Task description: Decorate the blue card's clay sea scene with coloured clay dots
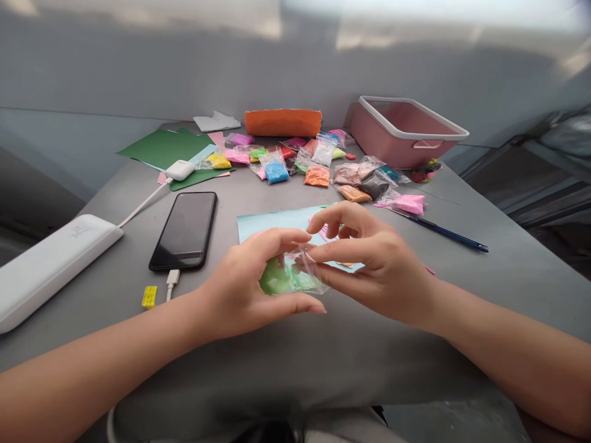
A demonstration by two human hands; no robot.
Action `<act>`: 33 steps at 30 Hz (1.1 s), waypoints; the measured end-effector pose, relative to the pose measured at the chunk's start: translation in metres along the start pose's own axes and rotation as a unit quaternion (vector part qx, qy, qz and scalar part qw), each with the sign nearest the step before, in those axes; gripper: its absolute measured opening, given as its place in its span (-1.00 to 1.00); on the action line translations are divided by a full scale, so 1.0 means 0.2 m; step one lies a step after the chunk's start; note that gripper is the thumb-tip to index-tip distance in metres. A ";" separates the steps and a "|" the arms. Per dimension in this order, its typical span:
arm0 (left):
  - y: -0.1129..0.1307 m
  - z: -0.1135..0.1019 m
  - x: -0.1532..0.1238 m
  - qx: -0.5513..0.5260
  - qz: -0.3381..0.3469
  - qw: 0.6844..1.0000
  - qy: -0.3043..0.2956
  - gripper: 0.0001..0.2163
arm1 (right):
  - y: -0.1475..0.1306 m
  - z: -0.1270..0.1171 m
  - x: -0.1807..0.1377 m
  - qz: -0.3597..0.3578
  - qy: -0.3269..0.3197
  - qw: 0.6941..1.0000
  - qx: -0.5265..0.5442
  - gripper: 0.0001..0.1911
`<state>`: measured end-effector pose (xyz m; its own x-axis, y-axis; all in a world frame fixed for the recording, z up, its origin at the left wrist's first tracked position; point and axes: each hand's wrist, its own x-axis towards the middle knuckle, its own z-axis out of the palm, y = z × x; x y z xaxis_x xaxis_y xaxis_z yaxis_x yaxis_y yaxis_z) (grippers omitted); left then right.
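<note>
Left hand (244,289) pinches the green bag (289,277) between thumb and fingers; right hand (373,264) grips its right edge.

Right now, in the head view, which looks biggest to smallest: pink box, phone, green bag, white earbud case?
1. pink box
2. phone
3. green bag, partly hidden
4. white earbud case
Phone and bag are nearer the camera, so that pair is less sure.

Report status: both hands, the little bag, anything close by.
Left hand, right hand: both pinch the clear bag of green clay. Bag held over light blue paper. Phone left, blue pen right, neither touched.
</note>
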<state>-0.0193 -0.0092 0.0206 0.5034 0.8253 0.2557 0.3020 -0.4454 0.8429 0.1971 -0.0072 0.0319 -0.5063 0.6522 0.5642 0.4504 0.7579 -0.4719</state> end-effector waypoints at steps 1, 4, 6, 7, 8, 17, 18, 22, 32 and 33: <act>0.00 0.00 0.00 -0.044 -0.016 0.999 -0.008 -0.44 | 0.01 -0.01 0.00 0.007 -0.009 1.000 -0.001 -0.86; 0.00 -0.01 0.02 -0.168 -0.072 0.983 -0.021 -0.61 | 0.03 -0.03 0.01 0.052 -0.049 0.997 0.044 -0.80; 0.00 -0.01 0.03 -0.211 -0.107 0.972 -0.013 -0.69 | 0.02 -0.05 0.02 0.098 -0.075 0.987 0.106 -0.71; 0.01 -0.01 0.03 -0.225 -0.120 0.967 -0.007 -0.70 | 0.02 -0.06 0.02 0.122 -0.087 0.979 0.140 -0.68; 0.01 -0.01 0.04 -0.237 -0.129 0.963 -0.002 -0.71 | 0.01 -0.07 0.03 0.144 -0.094 0.971 0.168 -0.68; 0.06 -0.02 0.05 -0.312 -0.216 0.925 0.023 -0.69 | -0.01 -0.03 0.04 0.204 -0.053 0.948 0.238 -0.92; 0.07 -0.02 0.05 -0.315 -0.222 0.922 0.023 -0.70 | -0.01 -0.03 0.03 0.210 -0.033 0.944 0.254 -0.95; 0.06 -0.02 0.04 -0.311 -0.208 0.926 0.051 -0.74 | -0.02 -0.02 0.02 0.226 0.030 0.926 0.300 -0.87; 0.06 -0.01 0.03 -0.336 -0.184 0.914 0.135 -0.83 | -0.03 -0.02 0.06 0.287 0.040 0.908 0.301 -0.84; 0.06 -0.01 0.03 -0.339 -0.183 0.913 0.134 -0.83 | -0.03 -0.03 0.06 0.286 0.038 0.910 0.297 -0.83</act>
<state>-0.0136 -0.0086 0.0322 0.2254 0.9716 -0.0713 -0.2054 0.1190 0.9714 0.1916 -0.0041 0.0453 -0.2516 0.9570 0.1445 0.1356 0.1827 -0.9738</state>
